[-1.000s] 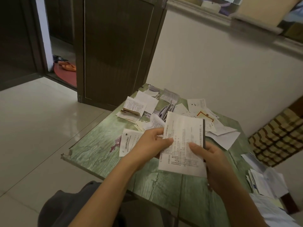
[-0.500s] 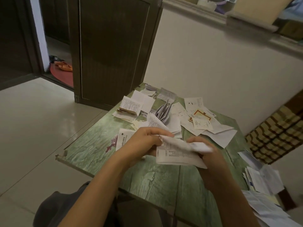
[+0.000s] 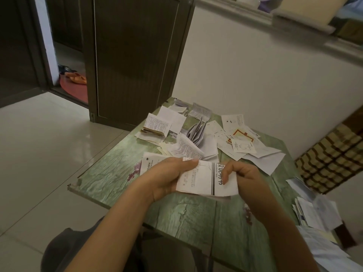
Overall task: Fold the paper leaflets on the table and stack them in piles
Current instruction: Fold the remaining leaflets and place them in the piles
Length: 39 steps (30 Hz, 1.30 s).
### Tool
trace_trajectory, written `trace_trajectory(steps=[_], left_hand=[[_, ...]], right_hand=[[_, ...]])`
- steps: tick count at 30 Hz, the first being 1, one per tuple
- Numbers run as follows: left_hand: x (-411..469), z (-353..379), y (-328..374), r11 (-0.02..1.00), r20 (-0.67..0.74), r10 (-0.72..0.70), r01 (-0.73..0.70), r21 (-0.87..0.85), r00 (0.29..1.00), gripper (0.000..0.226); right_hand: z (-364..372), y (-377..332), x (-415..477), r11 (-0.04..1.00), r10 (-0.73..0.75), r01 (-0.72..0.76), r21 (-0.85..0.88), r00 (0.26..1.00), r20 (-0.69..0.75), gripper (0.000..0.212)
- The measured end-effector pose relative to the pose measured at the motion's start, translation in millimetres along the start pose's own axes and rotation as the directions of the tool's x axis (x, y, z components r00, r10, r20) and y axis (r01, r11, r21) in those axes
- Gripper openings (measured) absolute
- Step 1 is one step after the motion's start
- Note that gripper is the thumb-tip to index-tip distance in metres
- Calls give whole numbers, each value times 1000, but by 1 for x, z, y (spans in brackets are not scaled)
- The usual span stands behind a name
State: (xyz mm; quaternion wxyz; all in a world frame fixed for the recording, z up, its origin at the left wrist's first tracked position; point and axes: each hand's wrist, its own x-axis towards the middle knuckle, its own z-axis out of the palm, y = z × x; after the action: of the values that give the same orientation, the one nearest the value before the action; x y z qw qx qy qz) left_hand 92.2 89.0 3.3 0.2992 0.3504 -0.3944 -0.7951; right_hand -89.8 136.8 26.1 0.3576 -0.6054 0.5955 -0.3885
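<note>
Both hands hold one folded leaflet (image 3: 204,178) just above the near middle of the green table (image 3: 110,173). The left hand (image 3: 167,177) grips its left edge; the right hand (image 3: 241,173) pinches its right end. Loose leaflets (image 3: 206,138) lie scattered farther back.

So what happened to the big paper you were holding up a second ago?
The leaflet was a tall sheet held up flat. Its top has been folded down, so it is now a shorter folded piece held low over the table. The left hand and right hand kept their hold on its two sides. The scattered papers behind lie as before.
</note>
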Motion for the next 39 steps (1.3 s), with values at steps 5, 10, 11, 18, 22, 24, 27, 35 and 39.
trace_trajectory(steps=[5,10,11,18,22,24,27,35,39], left_hand=[[4,-2,-2,994,11,32,-33,108,999,18],[6,0,-5,976,97,22,-43,214,995,23],[6,1,-6,973,105,30,-53,224,994,26],[9,-3,-10,916,-34,232,-207,343,972,39],[7,0,-9,882,-5,281,-256,395,960,28],[7,3,-9,867,31,290,-276,415,956,32],[7,8,-12,865,55,278,-274,420,959,38],[22,13,-23,735,-111,507,-361,574,855,29],[22,10,-19,631,-160,605,-347,694,780,36]], right_hand=[[-12,-14,1,992,99,-91,85,990,-99,28],[1,-19,2,933,37,-13,-359,997,60,15],[3,-18,2,926,43,-14,-376,997,69,13],[6,-14,2,962,35,-53,-267,997,-74,11],[5,-10,5,954,50,-61,-294,998,-45,7],[6,-9,7,954,32,-41,-296,999,-34,9],[9,-8,9,948,-4,-13,-318,998,-55,11],[29,-5,9,919,-143,96,-383,985,-95,24],[30,-2,9,932,-147,87,-351,978,-147,24]])
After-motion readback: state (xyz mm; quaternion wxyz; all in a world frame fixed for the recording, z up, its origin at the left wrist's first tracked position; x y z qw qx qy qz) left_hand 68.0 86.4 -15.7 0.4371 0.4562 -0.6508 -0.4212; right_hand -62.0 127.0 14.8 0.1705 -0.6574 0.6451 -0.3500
